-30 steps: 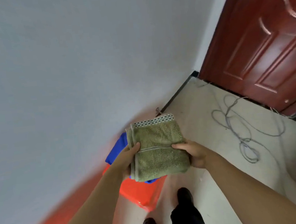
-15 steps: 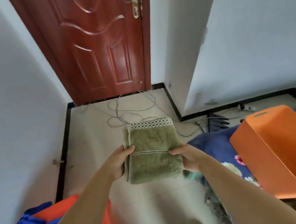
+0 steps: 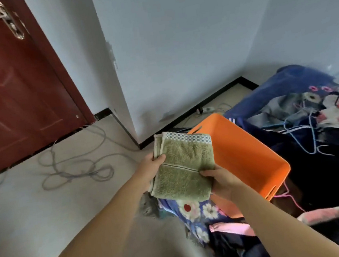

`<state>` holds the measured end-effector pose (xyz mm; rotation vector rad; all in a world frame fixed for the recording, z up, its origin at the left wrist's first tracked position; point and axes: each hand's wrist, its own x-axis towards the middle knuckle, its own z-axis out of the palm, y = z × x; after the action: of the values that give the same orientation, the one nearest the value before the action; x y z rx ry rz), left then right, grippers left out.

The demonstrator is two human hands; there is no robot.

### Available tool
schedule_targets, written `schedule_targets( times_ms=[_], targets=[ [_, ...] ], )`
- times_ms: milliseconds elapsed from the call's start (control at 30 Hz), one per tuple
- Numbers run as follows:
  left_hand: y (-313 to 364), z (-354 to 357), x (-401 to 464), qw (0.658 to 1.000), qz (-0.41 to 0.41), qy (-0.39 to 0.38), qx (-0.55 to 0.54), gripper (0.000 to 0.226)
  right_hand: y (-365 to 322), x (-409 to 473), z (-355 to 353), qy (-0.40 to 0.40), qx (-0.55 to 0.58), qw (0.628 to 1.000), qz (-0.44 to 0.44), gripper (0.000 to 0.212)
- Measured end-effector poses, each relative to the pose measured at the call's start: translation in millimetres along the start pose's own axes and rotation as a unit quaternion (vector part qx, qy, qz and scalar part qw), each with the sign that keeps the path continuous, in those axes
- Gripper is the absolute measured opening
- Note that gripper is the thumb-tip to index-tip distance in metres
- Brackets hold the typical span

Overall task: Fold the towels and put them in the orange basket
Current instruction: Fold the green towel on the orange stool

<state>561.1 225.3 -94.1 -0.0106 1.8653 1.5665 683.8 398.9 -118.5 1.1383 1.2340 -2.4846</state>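
Note:
A folded green towel (image 3: 184,166) with a checked border is held flat between both hands, in mid-air. My left hand (image 3: 150,168) grips its left edge with the thumb on top. My right hand (image 3: 220,180) grips its right edge, thumb on top and fingers underneath. The orange basket (image 3: 249,157) sits just to the right of the towel on a bed, tilted, with its open inside facing me. The towel's far right corner overlaps the basket's near left rim in the view.
A dark blue patterned bedspread (image 3: 322,154) covers the bed at right. Loose grey cables (image 3: 78,169) lie on the pale floor at left. A red-brown door (image 3: 13,88) stands at far left, a white wall corner (image 3: 123,91) beyond the towel.
My view has swung right, from a red bin with a blue cloth past the door to the bed. The orange basket has come close beside the towel. Both hands keep their hold.

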Motion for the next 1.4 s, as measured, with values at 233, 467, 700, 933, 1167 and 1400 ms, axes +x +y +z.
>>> schedule_targets(
  times_ms=[233,467,700,933,1167,1400],
  targets=[
    [51.4,103.9,106.2,0.978,0.02,-0.13,0.163,0.026,-45.7,33.6,-72.9,0.122,0.105,0.986,-0.037,0.039],
    [19.5,181.4,211.9,0.916,-0.053,-0.129,0.375,0.053,-37.5,116.2,-119.3,0.29,0.128,0.944,0.092,0.033],
    [-40.2,201.8,282.4,0.872,-0.076,-0.122,0.468,0.052,3.5,206.8,-140.7,0.356,0.184,0.899,0.175,0.033],
    [-97.1,224.1,326.5,0.845,-0.052,-0.074,0.528,0.047,28.9,270.5,-157.4,0.373,0.199,0.889,0.174,0.036],
    [-123.3,229.2,339.5,0.81,-0.065,-0.046,0.582,0.053,35.9,287.9,-156.2,0.418,0.078,0.884,0.197,0.03],
    [-88.7,223.6,312.1,0.796,-0.071,-0.094,0.593,0.065,3.3,246.7,-141.1,0.361,-0.243,0.868,0.241,0.053]
  ],
)
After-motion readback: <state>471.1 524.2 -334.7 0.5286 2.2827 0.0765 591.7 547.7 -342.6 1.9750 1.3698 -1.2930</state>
